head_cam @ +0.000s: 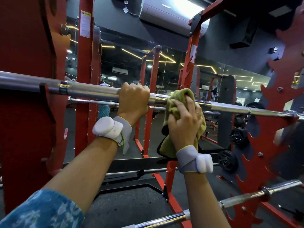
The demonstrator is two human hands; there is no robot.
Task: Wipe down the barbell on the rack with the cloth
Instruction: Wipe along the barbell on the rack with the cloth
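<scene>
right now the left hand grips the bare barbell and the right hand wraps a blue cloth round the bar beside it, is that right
Not quite. The head view shows the cloth is olive green, not blue. The rest holds: the left hand grips the bare barbell, and the right hand wraps the cloth round the bar beside it.
</scene>
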